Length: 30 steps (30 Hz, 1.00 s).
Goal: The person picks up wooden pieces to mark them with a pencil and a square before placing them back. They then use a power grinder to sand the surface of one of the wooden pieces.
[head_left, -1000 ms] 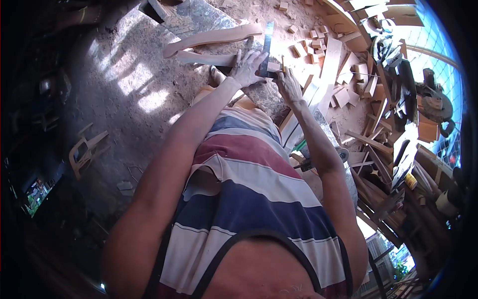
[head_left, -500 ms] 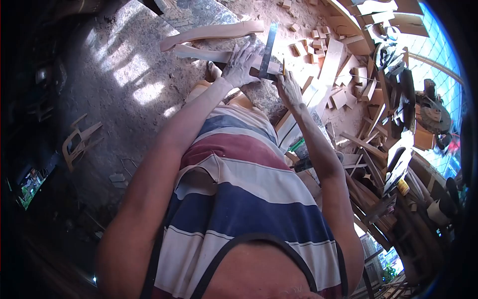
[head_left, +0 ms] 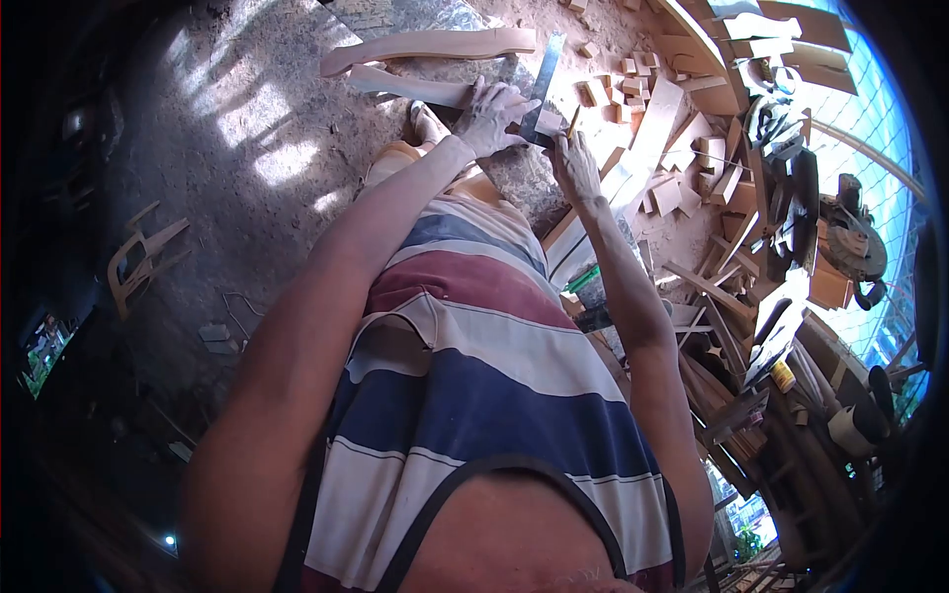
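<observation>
Left hand (head_left: 489,119) spread flat, pinning steel square (head_left: 545,79) to curved wood piece (head_left: 410,87); right hand (head_left: 576,170) pinching pencil (head_left: 572,123); if the square slips, the line likely skews.

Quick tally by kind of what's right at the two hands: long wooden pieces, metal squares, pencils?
long wooden pieces: 2
metal square: 1
pencil: 1
Total: 4

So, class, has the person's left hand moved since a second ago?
No. The left hand still presses the try square at the same spot below the curved wooden piece; only the view shifted.
</observation>
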### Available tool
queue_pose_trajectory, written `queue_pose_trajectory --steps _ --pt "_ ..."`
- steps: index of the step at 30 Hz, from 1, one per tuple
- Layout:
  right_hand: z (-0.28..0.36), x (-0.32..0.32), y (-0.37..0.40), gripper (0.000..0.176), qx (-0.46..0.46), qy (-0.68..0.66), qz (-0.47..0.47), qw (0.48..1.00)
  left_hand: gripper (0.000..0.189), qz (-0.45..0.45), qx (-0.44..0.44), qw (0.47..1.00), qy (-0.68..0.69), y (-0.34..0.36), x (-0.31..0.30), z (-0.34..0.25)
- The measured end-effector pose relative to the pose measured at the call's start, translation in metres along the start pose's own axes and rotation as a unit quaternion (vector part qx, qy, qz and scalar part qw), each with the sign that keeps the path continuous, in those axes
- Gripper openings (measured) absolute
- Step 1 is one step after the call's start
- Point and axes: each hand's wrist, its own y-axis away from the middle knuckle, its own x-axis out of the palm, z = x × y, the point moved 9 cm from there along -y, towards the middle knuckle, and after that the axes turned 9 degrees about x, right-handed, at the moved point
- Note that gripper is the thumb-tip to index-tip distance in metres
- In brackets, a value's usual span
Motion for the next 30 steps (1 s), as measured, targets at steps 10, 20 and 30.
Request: queue_pose_trajectory --steps 10,20,30 --pt "0.0 -0.001 0.0 0.036 0.004 -0.021 0.002 1.0 0.085 -0.013 -0.014 1.0 0.011 0.002 0.003 0.003" --pt "-0.005 -0.066 0.004 0.044 0.168 -0.149 -0.079 0.971 0.083 0.0 -0.032 0.999 0.026 0.002 0.0 0.003" --pt "0.027 -0.043 0.017 0.057 0.288 -0.292 -0.012 0.912 0.087 -0.013 -0.06 0.997 0.045 0.002 0.01 0.012"
